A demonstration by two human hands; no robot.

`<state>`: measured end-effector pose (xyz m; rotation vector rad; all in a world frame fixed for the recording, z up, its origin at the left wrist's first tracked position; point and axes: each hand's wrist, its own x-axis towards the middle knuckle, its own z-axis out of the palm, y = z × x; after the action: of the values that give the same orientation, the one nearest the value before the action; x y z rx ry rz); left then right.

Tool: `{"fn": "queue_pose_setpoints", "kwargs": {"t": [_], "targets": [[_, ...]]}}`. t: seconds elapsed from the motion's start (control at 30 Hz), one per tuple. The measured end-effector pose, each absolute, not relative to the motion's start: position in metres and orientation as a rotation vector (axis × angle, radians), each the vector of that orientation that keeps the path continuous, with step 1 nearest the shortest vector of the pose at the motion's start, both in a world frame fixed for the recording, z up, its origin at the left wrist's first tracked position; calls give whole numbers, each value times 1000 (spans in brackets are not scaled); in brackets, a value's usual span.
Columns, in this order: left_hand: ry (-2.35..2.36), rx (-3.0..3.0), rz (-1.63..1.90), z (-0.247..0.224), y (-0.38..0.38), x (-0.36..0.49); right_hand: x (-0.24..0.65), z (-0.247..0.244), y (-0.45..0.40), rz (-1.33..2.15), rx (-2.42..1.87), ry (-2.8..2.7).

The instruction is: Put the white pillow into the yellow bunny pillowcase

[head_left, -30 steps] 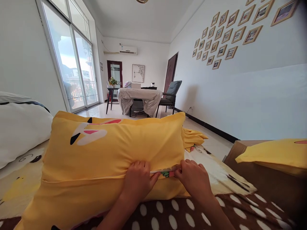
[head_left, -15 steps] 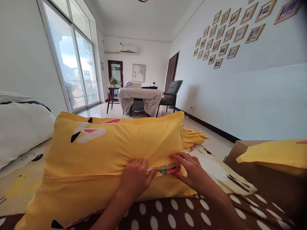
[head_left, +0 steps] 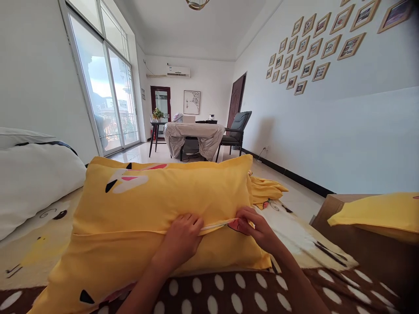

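A yellow pillow (head_left: 131, 209) with rabbit-face prints lies across the bed, a long fabric opening running along its middle. My left hand (head_left: 185, 235) is closed on the edge of that opening near the pillow's centre. Further right, my right hand (head_left: 257, 226) pinches the same fabric edge near the pillow's right end. Between the two hands the edge is stretched in a narrow line, with a bit of red print showing beside my right fingers. The fingertips of my left hand are partly hidden by the cloth.
White pillows (head_left: 36, 179) lie at the left. Crumpled yellow cloth (head_left: 266, 189) sits behind the pillow's right end. Another yellow item (head_left: 379, 213) rests on a wooden cabinet (head_left: 337, 200) at right. A polka-dot blanket (head_left: 206, 285) is under my forearms; a covered table (head_left: 193, 131) stands beyond.
My right hand has closed its fingers on the opening's edge. The gap between the hands has narrowed, and less of the red and green print shows. The view has shifted slightly.
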<state>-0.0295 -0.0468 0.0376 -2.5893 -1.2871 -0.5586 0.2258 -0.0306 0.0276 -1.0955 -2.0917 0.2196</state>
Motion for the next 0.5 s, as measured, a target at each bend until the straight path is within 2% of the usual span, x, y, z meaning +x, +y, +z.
{"fn": "queue_pose_setpoints", "kwargs": {"t": [0.13,0.33,0.5], "targets": [[-1260,-2650,-630,52,-47,-61,223,20,-27,404,-1146,-1925],[-1654,-2533,-707,64,-44,-162,223,10,-24,448,-1166,-1794],[-1939,-2478,-671,58,-45,-229,221,10,-24,248,-1212,-1922]]}}
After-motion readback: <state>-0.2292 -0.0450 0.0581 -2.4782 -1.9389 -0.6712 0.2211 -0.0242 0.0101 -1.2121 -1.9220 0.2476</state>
